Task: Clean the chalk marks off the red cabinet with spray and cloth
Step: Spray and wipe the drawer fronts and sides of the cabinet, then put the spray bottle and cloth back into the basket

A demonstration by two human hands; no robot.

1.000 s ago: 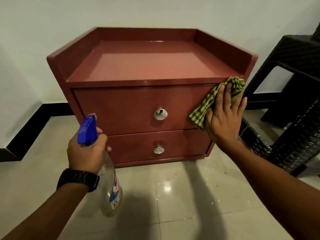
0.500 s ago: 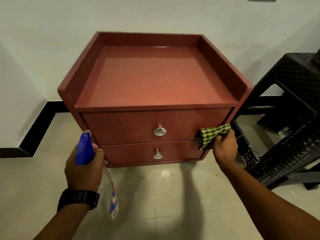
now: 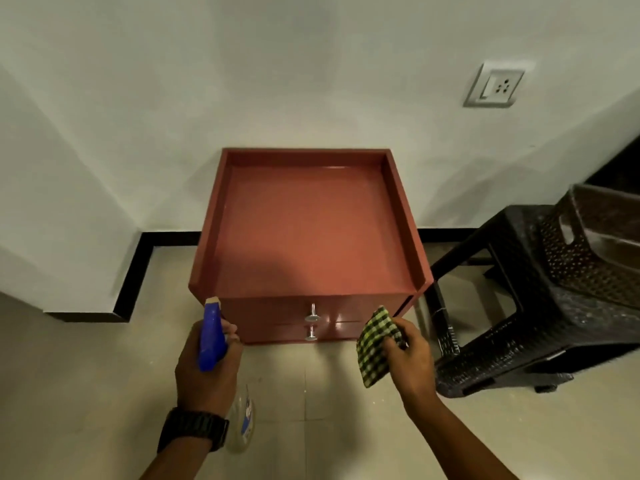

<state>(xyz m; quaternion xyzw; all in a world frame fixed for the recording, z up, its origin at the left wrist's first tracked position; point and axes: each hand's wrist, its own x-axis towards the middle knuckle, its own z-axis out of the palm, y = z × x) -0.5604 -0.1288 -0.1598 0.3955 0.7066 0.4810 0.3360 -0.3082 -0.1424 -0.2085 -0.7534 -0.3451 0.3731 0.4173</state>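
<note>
- Red cabinet (image 3: 311, 237) stands on the tiled floor (image 3: 104, 393) in a wall corner, now seen from above with its tray-like top in full view; a second ago the view was level with the drawer fronts, so the person seems to have stood up and stepped back.
- No chalk marks show on the top or the sliver of drawer front still visible. Wiping looks finished or paused, as far as this angle can tell.
- Raised lips edge the top on the left, back and right; the front edge is open.
- A black plastic stool (image 3: 540, 306) stands just beside the cabinet's right side, leaving little room there. The left side and the floor in front are open.
- The left hand (image 3: 207, 372) grips the spray bottle (image 3: 212, 336) by its blue trigger head, near the cabinet's front left corner.
- The right hand (image 3: 410, 358) has come off the drawer front; its fingers pinch the green checked cloth (image 3: 375, 344), now hanging free near the front right corner.
</note>
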